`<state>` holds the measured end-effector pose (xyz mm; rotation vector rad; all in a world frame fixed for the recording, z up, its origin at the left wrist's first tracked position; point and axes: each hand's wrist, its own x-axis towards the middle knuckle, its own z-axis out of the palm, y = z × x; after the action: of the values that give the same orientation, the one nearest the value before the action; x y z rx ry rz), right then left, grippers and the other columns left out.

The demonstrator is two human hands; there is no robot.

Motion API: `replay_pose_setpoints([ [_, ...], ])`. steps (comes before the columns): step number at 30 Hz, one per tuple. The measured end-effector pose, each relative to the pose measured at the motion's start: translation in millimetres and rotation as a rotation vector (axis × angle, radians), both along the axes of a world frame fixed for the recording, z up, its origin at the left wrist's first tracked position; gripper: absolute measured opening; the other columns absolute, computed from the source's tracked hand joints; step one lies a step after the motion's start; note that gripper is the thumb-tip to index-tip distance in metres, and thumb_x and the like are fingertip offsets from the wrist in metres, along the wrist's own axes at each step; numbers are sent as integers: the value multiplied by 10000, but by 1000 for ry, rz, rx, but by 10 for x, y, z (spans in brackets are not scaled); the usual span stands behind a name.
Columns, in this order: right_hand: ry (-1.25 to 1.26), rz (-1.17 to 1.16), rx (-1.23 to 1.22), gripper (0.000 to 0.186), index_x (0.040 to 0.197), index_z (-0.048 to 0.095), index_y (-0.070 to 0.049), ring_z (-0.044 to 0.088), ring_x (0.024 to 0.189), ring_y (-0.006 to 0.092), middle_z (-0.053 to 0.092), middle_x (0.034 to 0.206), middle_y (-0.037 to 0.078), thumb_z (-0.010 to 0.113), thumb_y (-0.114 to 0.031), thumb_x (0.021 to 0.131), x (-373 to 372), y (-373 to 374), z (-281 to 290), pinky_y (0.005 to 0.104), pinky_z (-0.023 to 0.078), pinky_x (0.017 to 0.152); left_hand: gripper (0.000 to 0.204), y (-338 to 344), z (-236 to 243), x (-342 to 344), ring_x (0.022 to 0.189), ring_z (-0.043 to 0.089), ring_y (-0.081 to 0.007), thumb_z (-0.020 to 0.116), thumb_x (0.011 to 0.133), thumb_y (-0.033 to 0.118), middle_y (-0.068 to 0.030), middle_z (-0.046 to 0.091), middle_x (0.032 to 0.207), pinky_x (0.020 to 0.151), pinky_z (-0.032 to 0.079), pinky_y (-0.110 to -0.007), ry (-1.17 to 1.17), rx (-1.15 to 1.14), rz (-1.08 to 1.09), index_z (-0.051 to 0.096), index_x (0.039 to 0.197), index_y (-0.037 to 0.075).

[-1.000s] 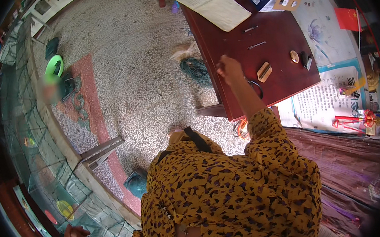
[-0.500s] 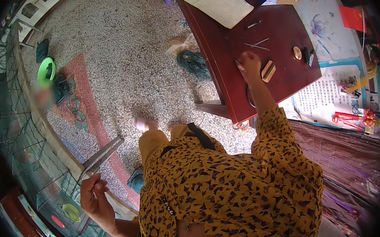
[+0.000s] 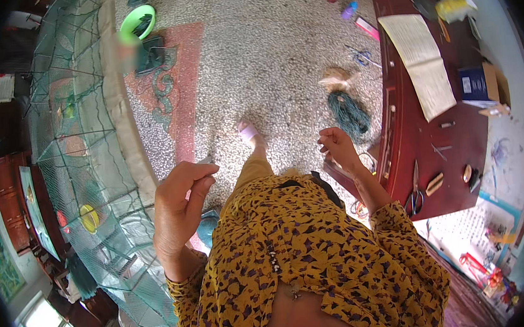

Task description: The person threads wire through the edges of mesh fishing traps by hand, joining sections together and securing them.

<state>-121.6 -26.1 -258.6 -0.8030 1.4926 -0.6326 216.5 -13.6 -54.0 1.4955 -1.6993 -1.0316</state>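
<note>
My left hand [image 3: 181, 201] is raised in front of my body on the left, beside the green netting [image 3: 91, 169]. Its thumb and index tip are pinched together; whatever sits between them is too small to make out. To the right, my right hand [image 3: 338, 147] hangs in the air just off the edge of the dark red table [image 3: 391, 146]. Its fingers are loosely curled, with a gap to the thumb and nothing visible between. A pair of scissors [image 3: 415, 190] with dark handles lies on the table near my right forearm.
On the table are an open notebook [image 3: 418, 66], a blue box [image 3: 478, 84] and a wooden brush-like block [image 3: 434, 183]. A bundle of green cord [image 3: 349, 113] lies on the speckled floor [image 3: 265, 57]. A green basin [image 3: 137, 23] stands at the far left.
My right hand has come off the table and back toward my body, leaving the scissors uncovered there. My left hand has risen and moved inward. The view has turned left.
</note>
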Motion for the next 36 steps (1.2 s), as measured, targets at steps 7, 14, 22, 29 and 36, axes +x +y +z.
replay_pose_setpoints([
  [7, 51, 191, -100, 203, 1040, 546, -44, 594, 685, 120, 621, 867, 49, 573, -171, 884, 612, -636, 297, 269, 469, 586, 120, -249, 307, 601, 651, 561, -181, 577, 828, -35, -106, 600, 790, 597, 441, -257, -23, -72, 133, 621, 940, -30],
  [14, 148, 287, -143, 227, 1055, 557, -42, 590, 682, 115, 611, 858, 46, 574, -182, 876, 997, -990, 450, 266, 474, 580, 127, -570, 313, 916, 716, 568, -173, 572, 843, -15, -85, 600, 816, 634, 446, -264, -11, -78, 119, 629, 956, -5],
  [22, 74, 252, -23, 249, 1064, 547, -35, 578, 672, 113, 602, 863, 41, 578, -186, 868, 1162, -1553, 419, 254, 467, 561, 127, -1072, 288, 1136, 710, 565, -144, 572, 867, 12, -77, 599, 830, 628, 454, -246, 39, -90, 112, 628, 979, -7],
  [29, -30, 231, -63, 278, 1066, 539, -16, 598, 697, 134, 617, 896, 68, 586, -206, 869, 1368, -2803, 460, 263, 479, 558, 141, -2070, 488, 1237, 688, 556, -115, 548, 872, -13, -56, 587, 814, 615, 454, -234, -7, -141, 63, 623, 991, -8],
  [36, -86, 196, -66, 261, 1071, 534, -23, 600, 716, 141, 618, 902, 69, 560, -212, 892, 1480, -4340, 708, 278, 483, 591, 135, -3591, 826, 1290, 722, 572, -151, 578, 867, 14, -68, 596, 827, 645, 464, -268, -80, -156, 30, 627, 992, 7],
])
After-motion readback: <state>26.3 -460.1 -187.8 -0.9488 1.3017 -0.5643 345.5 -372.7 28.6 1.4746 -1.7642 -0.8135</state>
